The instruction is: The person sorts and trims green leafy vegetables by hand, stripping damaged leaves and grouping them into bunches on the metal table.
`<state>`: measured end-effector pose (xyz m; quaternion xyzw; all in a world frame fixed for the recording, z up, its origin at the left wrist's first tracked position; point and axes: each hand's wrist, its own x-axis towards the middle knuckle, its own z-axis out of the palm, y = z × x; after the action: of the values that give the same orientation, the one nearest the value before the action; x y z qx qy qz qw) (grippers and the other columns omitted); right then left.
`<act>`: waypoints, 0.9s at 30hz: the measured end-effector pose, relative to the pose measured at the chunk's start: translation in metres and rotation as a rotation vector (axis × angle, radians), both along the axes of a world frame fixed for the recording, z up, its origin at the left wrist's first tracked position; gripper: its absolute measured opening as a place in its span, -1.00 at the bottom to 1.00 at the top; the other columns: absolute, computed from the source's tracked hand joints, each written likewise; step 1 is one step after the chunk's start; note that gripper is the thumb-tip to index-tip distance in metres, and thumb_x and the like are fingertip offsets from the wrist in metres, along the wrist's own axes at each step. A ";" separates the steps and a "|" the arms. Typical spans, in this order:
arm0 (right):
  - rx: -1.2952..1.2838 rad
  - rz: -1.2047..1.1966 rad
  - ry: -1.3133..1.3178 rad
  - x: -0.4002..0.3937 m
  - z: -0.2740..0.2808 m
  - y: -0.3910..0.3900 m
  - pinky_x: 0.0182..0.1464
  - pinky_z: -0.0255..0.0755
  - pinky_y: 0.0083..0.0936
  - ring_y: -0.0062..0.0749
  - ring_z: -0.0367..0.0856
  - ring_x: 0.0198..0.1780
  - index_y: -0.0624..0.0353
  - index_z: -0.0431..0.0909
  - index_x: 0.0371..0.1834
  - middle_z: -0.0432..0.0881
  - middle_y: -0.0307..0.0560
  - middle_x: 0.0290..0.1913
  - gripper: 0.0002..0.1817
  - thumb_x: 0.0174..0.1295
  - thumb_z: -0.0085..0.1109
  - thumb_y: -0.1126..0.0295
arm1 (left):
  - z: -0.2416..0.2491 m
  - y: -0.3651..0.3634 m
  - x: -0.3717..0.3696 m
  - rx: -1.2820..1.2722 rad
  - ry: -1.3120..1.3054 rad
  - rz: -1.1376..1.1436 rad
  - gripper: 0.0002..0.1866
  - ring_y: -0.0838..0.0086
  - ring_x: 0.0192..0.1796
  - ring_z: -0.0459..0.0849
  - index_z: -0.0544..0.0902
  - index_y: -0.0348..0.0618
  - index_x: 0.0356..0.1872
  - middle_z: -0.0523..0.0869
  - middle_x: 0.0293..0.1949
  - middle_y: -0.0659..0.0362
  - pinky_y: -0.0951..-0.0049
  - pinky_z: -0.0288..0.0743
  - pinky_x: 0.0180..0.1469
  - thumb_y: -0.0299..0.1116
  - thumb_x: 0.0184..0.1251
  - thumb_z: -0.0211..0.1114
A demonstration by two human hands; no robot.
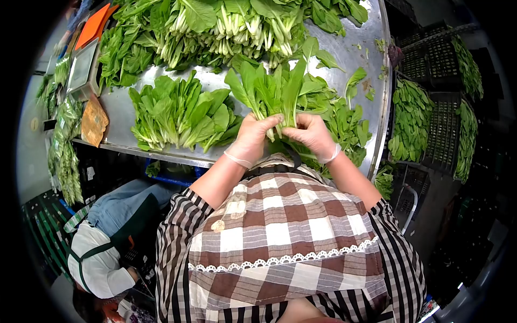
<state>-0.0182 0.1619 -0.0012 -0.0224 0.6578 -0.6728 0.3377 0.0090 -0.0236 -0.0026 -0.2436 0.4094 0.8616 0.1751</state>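
Observation:
Close to my body, at the front edge of a metal table [116,119], I hold a small bunch of leafy greens [267,92] upright by its pale stems. My left hand [251,138] wraps the stems from the left, thumb across them. My right hand [312,138] pinches the stem ends from the right. Both hands wear thin clear gloves. Left of my hands lies a pile of greens [180,114], stems toward me. Loose greens [339,121] spread out to the right of my right hand.
A large stack of greens [215,32] covers the back of the table. At the left stand a scale-like metal box [85,67] and an orange item [92,29]. Black crates [442,121] with greens are at the right. A person [102,253] bends at the lower left.

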 end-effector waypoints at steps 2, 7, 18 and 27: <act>-0.025 -0.102 -0.079 0.008 0.004 -0.005 -0.32 0.42 -0.70 -0.71 0.52 -0.41 0.27 0.70 -0.15 0.67 -0.28 -0.39 -0.81 0.26 0.35 0.39 | 0.004 0.002 -0.001 -0.006 -0.036 0.056 -0.68 0.43 -0.12 0.71 0.61 -0.27 0.03 0.74 -0.12 0.16 0.38 0.59 -0.03 -0.53 0.24 0.37; -0.053 -0.325 -0.139 0.025 -0.002 -0.014 -0.45 0.34 -0.72 -0.72 0.46 -0.53 0.25 0.66 -0.30 0.64 -0.25 -0.49 -0.80 0.35 0.26 0.32 | 0.004 0.004 -0.001 0.009 -0.023 0.120 -0.68 0.43 -0.11 0.71 0.59 -0.27 0.04 0.74 -0.11 0.15 0.38 0.58 -0.02 -0.54 0.25 0.35; 0.016 -0.409 -0.014 0.036 -0.006 -0.023 -0.48 0.36 -0.73 -0.73 0.46 -0.56 0.20 0.57 -0.37 0.63 -0.27 -0.50 -0.85 0.34 0.23 0.40 | -0.004 0.007 -0.001 -0.016 -0.046 0.052 -0.63 0.44 -0.07 0.69 0.57 -0.25 0.09 0.73 -0.07 0.16 0.40 0.55 0.02 -0.54 0.25 0.36; -0.089 -0.575 -0.149 0.030 -0.010 -0.016 -0.45 0.42 -0.68 -0.64 0.53 -0.53 0.27 0.53 -0.15 0.67 -0.14 -0.44 -0.78 0.43 0.13 0.30 | 0.003 0.006 -0.002 -0.011 -0.026 0.154 -0.65 0.44 -0.10 0.70 0.57 -0.27 0.06 0.73 -0.10 0.15 0.39 0.56 0.03 -0.59 0.23 0.34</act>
<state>0.0123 0.1460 -0.0115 0.1994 0.5806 -0.7687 0.1795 0.0068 -0.0175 0.0006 -0.2865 0.3917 0.8671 0.1123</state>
